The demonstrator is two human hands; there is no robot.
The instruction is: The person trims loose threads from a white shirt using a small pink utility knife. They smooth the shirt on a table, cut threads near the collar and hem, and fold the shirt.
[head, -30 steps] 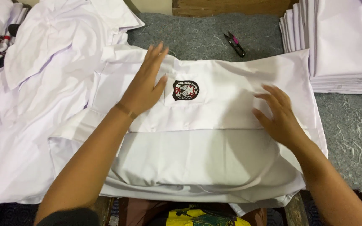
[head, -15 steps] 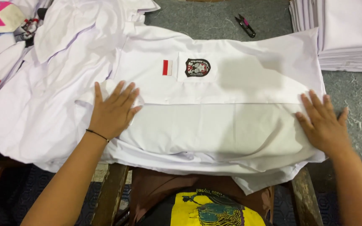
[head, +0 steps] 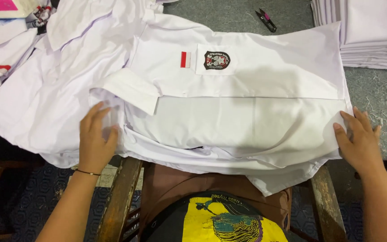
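A folded white shirt (head: 247, 85) with a dark crest badge (head: 217, 60) and a small red-and-white flag patch (head: 185, 59) lies on top of more white shirts on the grey table (head: 377, 94). My left hand (head: 96, 140) rests flat on the left edge of the pile, fingers spread, beside a short sleeve (head: 131, 89). My right hand (head: 358, 139) lies on the right edge of the folded shirt, fingers touching the cloth. Neither hand grips anything.
Loose white shirts (head: 45, 85) spread to the left. A neat stack of folded white shirts (head: 372, 31) stands at the back right. Small thread snips (head: 266, 19) lie on the table at the back. A wooden frame (head: 119, 201) runs below the table edge.
Both hands have slid from the middle of the shirt outward and toward me, to its left and right edges. The view has shifted so the badge sits further back.
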